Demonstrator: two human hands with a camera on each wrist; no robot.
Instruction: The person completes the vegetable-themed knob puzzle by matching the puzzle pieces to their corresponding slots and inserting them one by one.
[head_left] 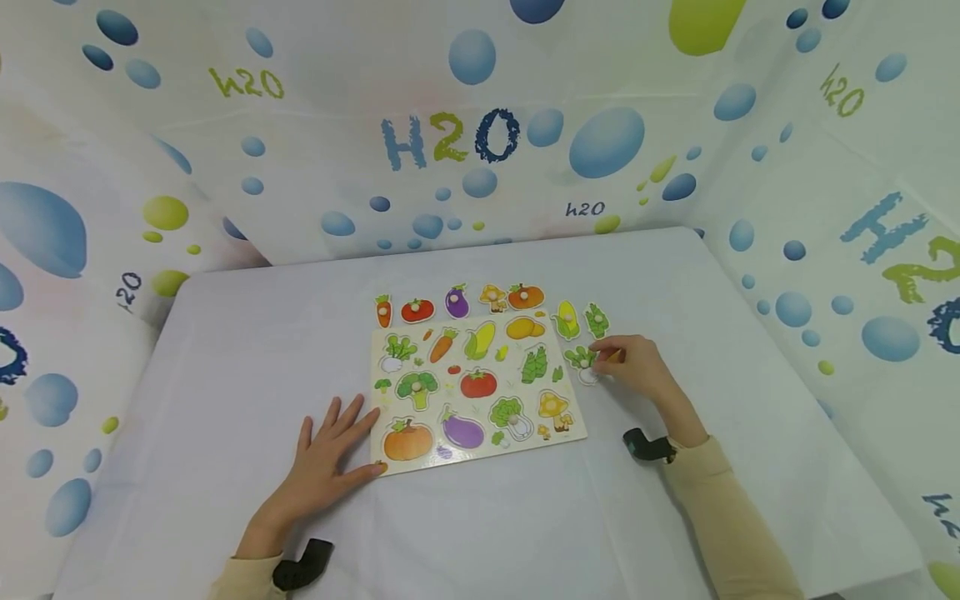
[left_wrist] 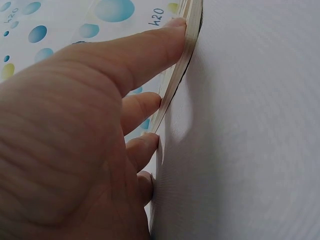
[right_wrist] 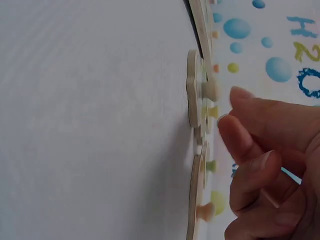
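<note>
A wooden vegetable puzzle board (head_left: 450, 340) lies on the table. My left hand (head_left: 330, 462) rests at its left edge with the fingers spread; in the left wrist view the thumb (left_wrist: 150, 55) and fingertips touch the board's wooden side. On the right, my right hand (head_left: 637, 367) hovers beside a white radish piece (head_left: 581, 360) with green leaves. The right wrist view shows its thumb and forefinger bent near a knob (right_wrist: 211, 91), with a gap between them and nothing held. An orange-knobbed piece (right_wrist: 195, 200) lies below, largely hidden by the hand in the head view.
Along the board's far edge lie carrot (head_left: 383, 312), tomato (head_left: 417, 311), eggplant (head_left: 457, 302), mushroom (head_left: 492, 296) and pumpkin (head_left: 527, 297) pieces. Corn (head_left: 567, 321) and a green vegetable piece (head_left: 597, 320) sit at the right corner. A white cloth (head_left: 247, 350) covers the table.
</note>
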